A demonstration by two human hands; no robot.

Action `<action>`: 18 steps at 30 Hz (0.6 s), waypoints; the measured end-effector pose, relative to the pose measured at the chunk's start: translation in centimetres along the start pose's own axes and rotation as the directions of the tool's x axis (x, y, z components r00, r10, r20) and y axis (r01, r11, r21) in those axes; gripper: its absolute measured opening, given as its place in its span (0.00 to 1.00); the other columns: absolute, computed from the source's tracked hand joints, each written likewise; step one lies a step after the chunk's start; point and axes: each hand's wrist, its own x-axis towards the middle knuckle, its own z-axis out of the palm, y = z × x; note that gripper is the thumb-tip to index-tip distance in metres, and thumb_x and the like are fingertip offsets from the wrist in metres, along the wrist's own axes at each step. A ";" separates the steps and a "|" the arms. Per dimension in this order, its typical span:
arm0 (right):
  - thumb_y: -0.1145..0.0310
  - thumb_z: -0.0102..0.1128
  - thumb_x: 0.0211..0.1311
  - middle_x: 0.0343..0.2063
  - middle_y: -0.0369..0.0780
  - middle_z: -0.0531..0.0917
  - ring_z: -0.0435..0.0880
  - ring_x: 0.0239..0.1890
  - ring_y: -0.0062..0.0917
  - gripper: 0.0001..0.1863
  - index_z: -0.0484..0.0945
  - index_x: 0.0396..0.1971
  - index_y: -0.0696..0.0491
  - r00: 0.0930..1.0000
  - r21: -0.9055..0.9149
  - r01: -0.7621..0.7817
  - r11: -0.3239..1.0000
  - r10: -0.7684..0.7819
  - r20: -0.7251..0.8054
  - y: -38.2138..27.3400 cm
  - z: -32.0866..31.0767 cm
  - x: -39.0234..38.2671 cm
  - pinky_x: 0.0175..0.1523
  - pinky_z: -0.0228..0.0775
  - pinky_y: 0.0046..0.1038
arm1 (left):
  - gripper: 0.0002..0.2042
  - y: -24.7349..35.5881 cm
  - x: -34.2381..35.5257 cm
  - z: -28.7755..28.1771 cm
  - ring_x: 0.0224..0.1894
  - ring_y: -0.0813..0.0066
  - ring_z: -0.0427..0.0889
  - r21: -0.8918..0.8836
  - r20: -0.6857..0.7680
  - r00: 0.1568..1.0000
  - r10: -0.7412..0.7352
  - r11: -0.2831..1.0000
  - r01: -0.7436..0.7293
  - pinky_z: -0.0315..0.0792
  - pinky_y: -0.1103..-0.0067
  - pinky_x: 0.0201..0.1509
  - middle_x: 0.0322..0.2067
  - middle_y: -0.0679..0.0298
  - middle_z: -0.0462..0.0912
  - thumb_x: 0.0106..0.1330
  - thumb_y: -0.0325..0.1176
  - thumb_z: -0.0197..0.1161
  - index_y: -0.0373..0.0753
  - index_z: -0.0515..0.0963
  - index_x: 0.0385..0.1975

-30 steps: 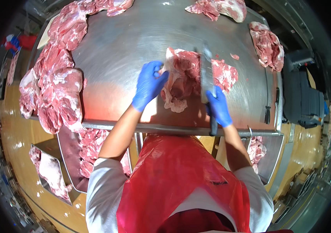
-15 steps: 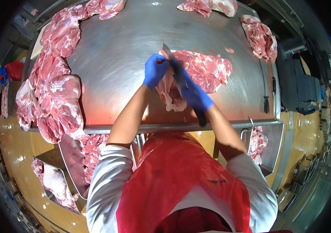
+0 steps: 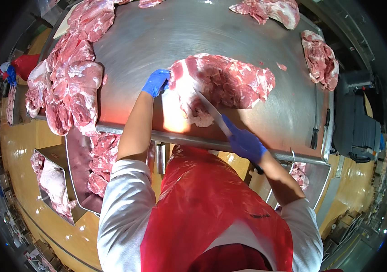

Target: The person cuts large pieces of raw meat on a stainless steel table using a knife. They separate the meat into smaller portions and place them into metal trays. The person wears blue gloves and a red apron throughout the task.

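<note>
Blue-gloved left hand (image 3: 156, 82): placed at the left edge of the work-piece, fingertips meeting the meat; whether they pinch it or merely press cannot be told.

Blue-gloved right hand (image 3: 246, 143): fingers wrapped round the handle of one long, straight, steel-bladed knife (image 3: 215, 112), dark handle end showing past the palm. Blade slants up and leftward, its tip at the meat's surface.

Work-piece: one broad, red-and-white marbled slab of raw meat (image 3: 241, 84), lying flat near the front edge of a brushed stainless-steel table (image 3: 134, 59), between and ahead of both hands; pale fat and membrane toward its left end.

Also on the table: a row of raw pink cuts (image 3: 73, 77) along the left side; a single folded red cut (image 3: 320, 59) by the right edge; a slim black-handled rod (image 3: 316, 122) just below that cut; a small red scrap (image 3: 281, 66) beside the slab.

Below, left: a grey metal tub (image 3: 78, 158) with red meat pieces inside.

Step in hand, as judged: knife trimming or opening of the slab's left part. Next move seems to call for a steady left hold on the edge, fingers clear of the blade, and a shallow, controlled stroke.
</note>
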 end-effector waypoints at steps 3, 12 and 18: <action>0.73 0.50 0.63 0.31 0.50 0.81 0.80 0.21 0.35 0.41 0.47 0.76 0.44 0.997 0.232 -0.027 0.972 0.043 -0.063 -3.5 -4.0 -1.3 0.31 0.74 0.37 | 0.03 3.2 -1.4 4.8 0.20 0.81 0.71 -0.010 -0.036 0.999 -0.010 1.000 0.010 0.64 0.81 0.20 0.22 0.70 0.75 0.62 0.33 0.60 0.43 0.79 0.31; 0.58 0.45 0.71 0.27 0.53 0.82 0.85 0.31 0.46 0.17 0.65 0.49 0.57 0.946 0.322 -0.068 0.944 0.163 -0.279 -10.8 -4.7 20.3 0.42 0.76 0.48 | 0.02 1.5 -2.1 1.9 0.22 0.79 0.75 0.190 -0.035 0.984 0.173 0.968 -0.163 0.70 0.78 0.25 0.21 0.68 0.74 0.61 0.28 0.59 0.40 0.75 0.28; 0.75 0.57 0.58 0.39 0.55 0.82 0.84 0.32 0.50 0.47 0.45 0.76 0.44 0.994 -0.092 -0.013 0.996 0.002 -0.112 -8.6 0.3 6.8 0.41 0.74 0.46 | 0.06 -0.6 -2.8 -4.4 0.29 0.76 0.69 0.401 -0.146 0.936 0.321 0.884 -0.241 0.71 0.74 0.34 0.25 0.67 0.75 0.55 0.26 0.66 0.38 0.74 0.27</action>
